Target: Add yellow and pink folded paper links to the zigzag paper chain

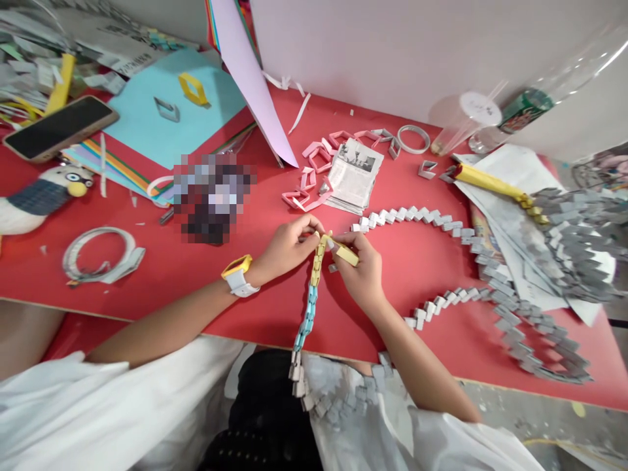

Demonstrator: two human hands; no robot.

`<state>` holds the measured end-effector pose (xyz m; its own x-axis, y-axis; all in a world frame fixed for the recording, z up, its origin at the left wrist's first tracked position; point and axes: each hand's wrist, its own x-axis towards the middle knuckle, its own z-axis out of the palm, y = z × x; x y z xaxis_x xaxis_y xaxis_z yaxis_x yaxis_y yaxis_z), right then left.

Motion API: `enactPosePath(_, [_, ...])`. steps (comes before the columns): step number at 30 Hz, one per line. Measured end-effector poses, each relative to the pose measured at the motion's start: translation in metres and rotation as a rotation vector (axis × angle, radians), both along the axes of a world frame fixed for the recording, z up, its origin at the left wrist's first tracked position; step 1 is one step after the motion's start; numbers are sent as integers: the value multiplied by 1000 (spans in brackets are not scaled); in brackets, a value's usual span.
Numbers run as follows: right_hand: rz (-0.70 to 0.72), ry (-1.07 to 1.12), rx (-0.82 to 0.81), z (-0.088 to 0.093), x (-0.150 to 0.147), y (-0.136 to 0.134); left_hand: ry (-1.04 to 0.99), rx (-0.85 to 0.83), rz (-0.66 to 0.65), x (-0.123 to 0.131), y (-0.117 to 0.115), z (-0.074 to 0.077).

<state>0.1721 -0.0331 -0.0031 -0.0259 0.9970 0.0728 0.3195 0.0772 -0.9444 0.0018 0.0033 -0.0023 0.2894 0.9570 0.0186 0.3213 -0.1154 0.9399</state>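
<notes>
The left hand pinches the yellow end of the folded-paper chain, while the right hand, fingers curled, grips a yellow paper piece beside that chain.

Paper-craft workspace, whether home or workshop unclear
Red tabletop strewn with coloured sheets, cut newspaper and paper scraps; a multicoloured folded-paper chain hangs past its near edge.

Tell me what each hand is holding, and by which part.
Left hand: the paper chain, pinched at its yellow end. Right hand: a yellow paper piece, held close to that end; exactly where it's gripped is unclear.
</notes>
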Motion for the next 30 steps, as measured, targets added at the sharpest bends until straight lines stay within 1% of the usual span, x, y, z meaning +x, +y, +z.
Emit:
enactPosePath(2, [-9, 34, -19, 0, 0, 0, -85, -67, -1, 0, 0, -2])
enactPosePath(4, [-28, 57, -24, 1, 1, -1, -200, -216, -15, 1, 1, -3])
enactPosePath(6, [-51, 46, -14, 2, 1, -1, -294, -370, -62, 1, 2, -3])
enactPosePath(7, [-60, 35, -8, 2, 1, -1, -326, -419, -92, 1, 3, -2])
enactPosePath(9, [-70, 25, 1, 3, 1, -1, -366, -451, -152, -1, 5, 0])
enactPosePath(12, [-82, 42, -8, 4, 1, 0, -378, -445, -249, -5, 7, 0])
enactPosePath(14, [-88, 51, -15, 5, 2, -1, -343, -404, -281, -6, 8, -1])
enactPosePath(17, [-93, 43, 7, 6, 2, -2, -300, -339, -267, -5, 8, -3])
enactPosePath(21, [-72, 26, 56, 6, 3, -3, -295, -342, -243, -3, 7, -2])
enactPosePath(24, [-68, -18, 90, 4, 3, -2, -291, -321, -252, -3, 6, 0])
enactPosePath(27, [-80, -70, 131, 3, 3, -1, -268, -274, -277, -2, 5, 0])
enactPosePath(30, [-74, -125, 207, 3, 3, -1, -195, -198, -275, -2, 2, -1])
